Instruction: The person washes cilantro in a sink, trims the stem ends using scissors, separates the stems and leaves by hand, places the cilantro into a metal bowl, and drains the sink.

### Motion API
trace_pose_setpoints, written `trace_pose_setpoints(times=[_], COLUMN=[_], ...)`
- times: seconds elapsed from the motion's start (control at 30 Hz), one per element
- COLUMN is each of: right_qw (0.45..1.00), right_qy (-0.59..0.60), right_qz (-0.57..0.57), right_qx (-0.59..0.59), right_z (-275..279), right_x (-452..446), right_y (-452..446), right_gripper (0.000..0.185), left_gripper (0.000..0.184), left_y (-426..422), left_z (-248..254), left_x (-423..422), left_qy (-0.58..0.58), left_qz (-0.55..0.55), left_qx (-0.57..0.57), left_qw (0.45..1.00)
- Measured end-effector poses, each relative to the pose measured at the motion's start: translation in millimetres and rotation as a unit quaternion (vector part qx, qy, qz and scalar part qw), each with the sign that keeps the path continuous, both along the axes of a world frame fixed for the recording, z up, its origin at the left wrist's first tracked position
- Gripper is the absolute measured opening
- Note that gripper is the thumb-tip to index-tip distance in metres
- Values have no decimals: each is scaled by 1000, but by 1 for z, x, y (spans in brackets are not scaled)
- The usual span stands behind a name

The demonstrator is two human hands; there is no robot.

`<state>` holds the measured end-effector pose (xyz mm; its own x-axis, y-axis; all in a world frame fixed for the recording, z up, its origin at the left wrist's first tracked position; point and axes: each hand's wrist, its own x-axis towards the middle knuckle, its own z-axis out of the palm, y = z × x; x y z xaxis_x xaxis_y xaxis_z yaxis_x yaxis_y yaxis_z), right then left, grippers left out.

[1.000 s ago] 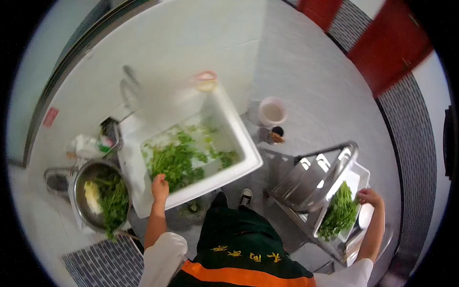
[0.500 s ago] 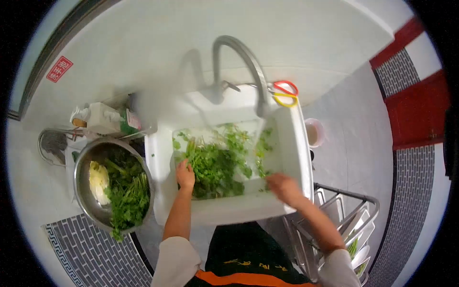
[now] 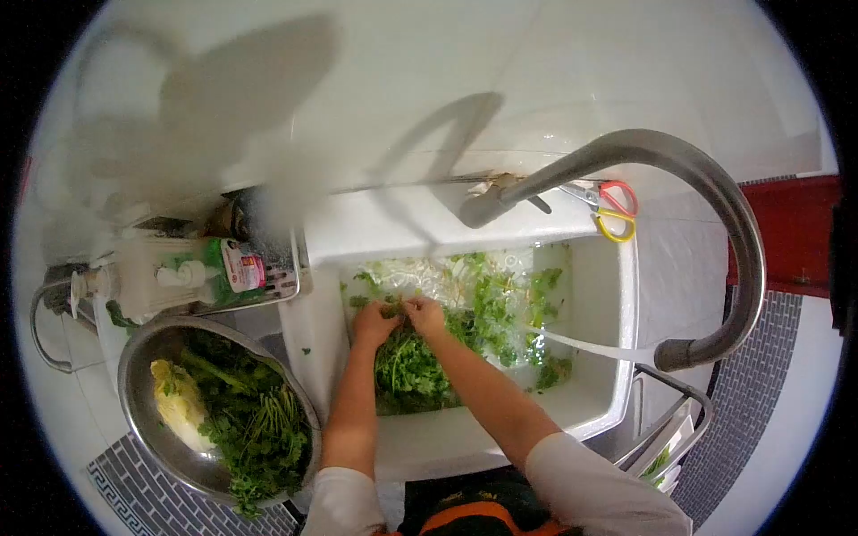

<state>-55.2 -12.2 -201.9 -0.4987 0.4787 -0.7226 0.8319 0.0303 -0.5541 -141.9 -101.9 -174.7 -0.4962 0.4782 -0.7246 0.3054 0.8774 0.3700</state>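
My left hand (image 3: pixel 375 323) and my right hand (image 3: pixel 424 316) are side by side over the white sink (image 3: pixel 465 438), fingers closed on the stem ends of leafy green herbs (image 3: pixel 407 371). The two hands nearly touch. Water fills the basin, and more loose herbs (image 3: pixel 500 308) float to the right of my hands. From the curved metal faucet (image 3: pixel 746 241) a stream of water runs into the basin.
At the left, a metal bowl (image 3: pixel 147 420) holds greens and a pale cabbage (image 3: pixel 181 406). Bottles (image 3: pixel 237 268) stand on a rack behind it. Scissors (image 3: pixel 615 213) lie on the sink's back right corner. A metal cart (image 3: pixel 688 393) stands at the right.
My right hand has moved from the cart at the right across to my left hand. My left hand has closed on the herbs. The view has shifted closer over the sink.
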Motion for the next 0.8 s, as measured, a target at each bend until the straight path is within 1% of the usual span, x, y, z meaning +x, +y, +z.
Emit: trace_pose_setpoints(times=[0.03,0.07,0.1,0.13,0.17,0.2,0.23,0.27,0.3,0.33,0.37,0.4,0.43,0.47,0.5,0.53,0.57,0.63,0.67,0.7,0.73,0.77,0.8], right_qw=[1000,991,963,963,936,900,899,881,860,859,888,914,914,896,876,868,867,874,911,911,941,960,959], right_qy=[-3,72,145,143,162,181,181,211,242,243,250,256,256,284,312,300,303,301,263,260,198,134,147], right_qz=[0,-78,-156,-157,-218,-276,-277,-285,-292,-294,-246,-196,-195,-191,-188,-176,-176,-258,-278,-280,-264,-245,-228], right_qx=[-1,-84,-164,-163,-225,-285,-286,-314,-341,-342,-296,-248,-248,-283,-315,-355,-354,-282,-154,-157,-72,15,78], right_z=[-13,-25,-21,-17,-12,4,25,53,77,94,109,121,130,138,146,154,150,123,99,84,69,61,84], right_x=[7,17,23,30,39,45,49,54,59,65,72,79,86,93,101,104,103,103,104,113,118,119,115], right_y=[-2,-5,-6,-5,-4,-3,1,6,11,15,22,28,33,37,42,52,56,59,58,52,49,48,38], right_gripper=[29,34,38,38,38,39,39,39,39,39,40,41,41,43,45,49,49,55,53,53,50,47,36], left_gripper=[45,45,43,42,42,38,35,35,33,31,31,31,31,31,34,37,37,41,41,41,41,41,39], left_y=[4,0,-5,-9,-11,-11,-13,-16,-20,-23,-24,-22,-21,-21,-20,-19,-14,-3,-6,-13,-19,-25,-37], left_z=[9,7,8,10,12,25,36,43,49,56,72,94,114,131,147,159,167,177,157,117,86,71,62], left_x=[-2,0,6,12,17,21,25,28,33,37,41,47,52,57,61,64,62,60,66,70,67,59,53], left_qy=[-3,-5,-27,-49,-52,-89,-123,-122,-134,-146,-145,-116,-87,-87,-74,-60,-58,-30,-32,86,207,211,192], left_qz=[-49,-49,23,96,95,191,285,285,299,311,310,289,268,270,247,222,219,127,126,74,20,20,38], left_qx=[-28,-27,51,127,127,159,188,187,240,293,292,294,295,294,279,264,265,234,231,220,210,211,139], left_qw=[998,998,998,986,986,965,932,932,914,892,893,904,913,913,925,937,937,963,964,969,955,954,971])
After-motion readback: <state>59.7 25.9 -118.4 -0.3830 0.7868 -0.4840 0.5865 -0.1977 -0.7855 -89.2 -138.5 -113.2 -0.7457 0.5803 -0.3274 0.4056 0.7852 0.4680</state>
